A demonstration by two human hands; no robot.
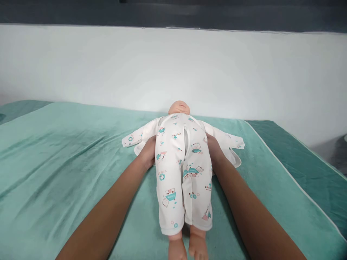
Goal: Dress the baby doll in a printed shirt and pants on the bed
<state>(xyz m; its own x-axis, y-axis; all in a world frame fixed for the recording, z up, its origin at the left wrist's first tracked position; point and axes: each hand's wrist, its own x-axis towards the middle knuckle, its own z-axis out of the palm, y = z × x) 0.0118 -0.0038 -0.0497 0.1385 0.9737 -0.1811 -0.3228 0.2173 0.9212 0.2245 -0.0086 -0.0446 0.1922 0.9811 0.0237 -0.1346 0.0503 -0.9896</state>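
Observation:
A baby doll lies on its back, its head at the far end and its bare feet towards me. White printed trousers cover its legs and reach high up its front. Its arms stretch out sideways in a white jacket, whose hem spreads at both sides. Against the left side of the trousers, at hip height, is my left hand. My right hand is at the same height on the opposite side. Both hands' fingers are hidden behind the trousers and the doll, so their grip does not show.
A light green cloth with some creases covers the surface under the doll. Darker green fabric lies beyond its pale edge at the right. Behind stands a white wall with a dark band above.

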